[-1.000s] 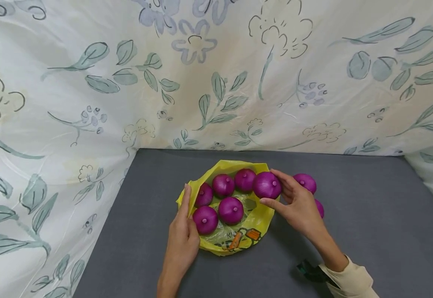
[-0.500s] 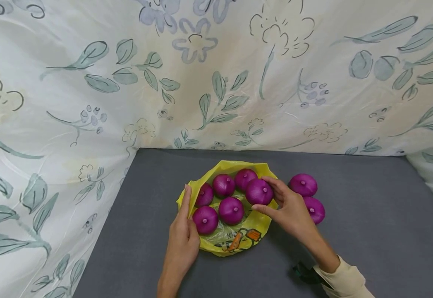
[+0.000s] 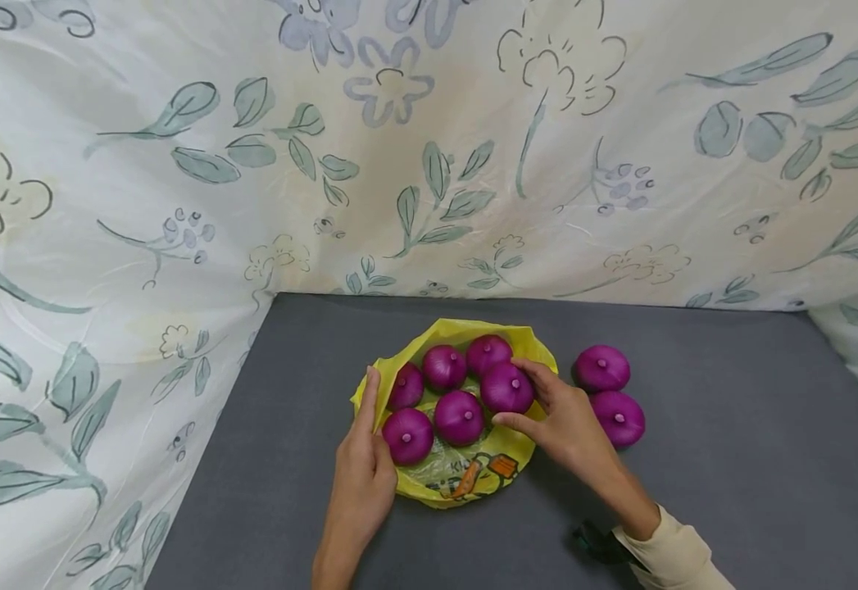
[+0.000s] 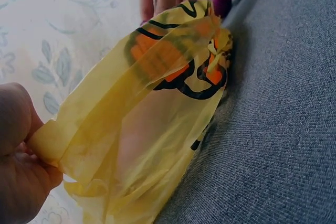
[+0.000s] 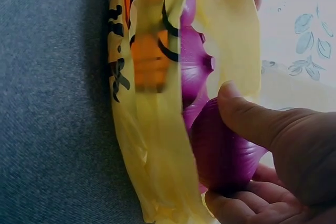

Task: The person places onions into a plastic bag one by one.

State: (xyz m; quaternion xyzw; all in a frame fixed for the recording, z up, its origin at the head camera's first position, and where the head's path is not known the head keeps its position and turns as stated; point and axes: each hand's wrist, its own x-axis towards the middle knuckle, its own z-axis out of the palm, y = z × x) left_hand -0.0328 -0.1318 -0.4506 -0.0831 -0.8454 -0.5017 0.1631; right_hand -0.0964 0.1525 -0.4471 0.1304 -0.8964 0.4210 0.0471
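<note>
A yellow plastic bag (image 3: 443,492) with a printed pattern lies with its mouth spread wide. Several purple onions (image 3: 459,417) sit inside it. At the bag's left rim, my left hand (image 3: 362,479) pinches the film; the left wrist view shows thumb and finger on the yellow edge (image 4: 52,142). Inside the right side of the mouth, my right hand (image 3: 572,426) holds one onion (image 3: 506,388) between thumb and fingers, close beside the other onions there. The right wrist view shows the thumb (image 5: 247,114) on top of this onion (image 5: 223,150) and the fingers beneath it.
Two more onions (image 3: 618,419) rest on the dark grey tabletop (image 3: 731,426) just right of the bag, one behind the other. A floral-printed cloth (image 3: 429,147) hangs behind the table and along its left side.
My right hand has carried its onion left and down from the bag's right rim to among the others. The two onions on the right have come into fuller view. My left hand stays put.
</note>
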